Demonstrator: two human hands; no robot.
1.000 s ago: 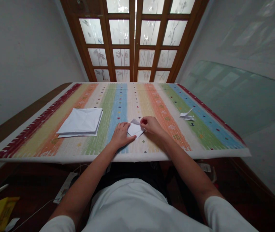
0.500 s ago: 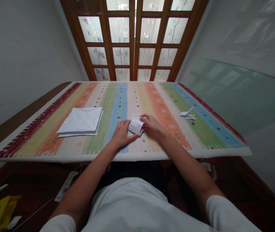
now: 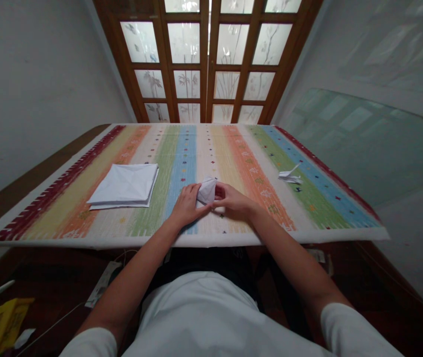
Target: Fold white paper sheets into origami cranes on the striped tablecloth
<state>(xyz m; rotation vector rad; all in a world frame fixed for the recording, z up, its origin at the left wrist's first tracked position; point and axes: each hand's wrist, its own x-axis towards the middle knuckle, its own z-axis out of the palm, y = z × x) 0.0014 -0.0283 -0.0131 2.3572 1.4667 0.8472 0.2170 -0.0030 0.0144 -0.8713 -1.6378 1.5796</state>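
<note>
A small folded piece of white paper (image 3: 207, 190) is between my hands near the table's front edge. My left hand (image 3: 188, 204) holds its left side, with the thumb stretched along the near edge. On the right, my right hand (image 3: 232, 199) curls its fingers and thumb around the paper's open side, gripping the edge. Off to the left lies a stack of white paper sheets (image 3: 125, 183). A folded paper crane (image 3: 290, 175) with a thin raised point rests on the green stripe at the right.
A striped, patterned tablecloth (image 3: 144, 148) covers the table. Behind it stand wooden doors with glass panes (image 3: 187, 43). A glass sheet (image 3: 367, 139) leans at the right wall. On the floor at the lower left are a yellow bag-like object (image 3: 5, 317) and a power strip (image 3: 102, 283).
My right hand has shifted from the paper's far right corner to its near side. The paper's right flap has been lifted and now stands more upright.
</note>
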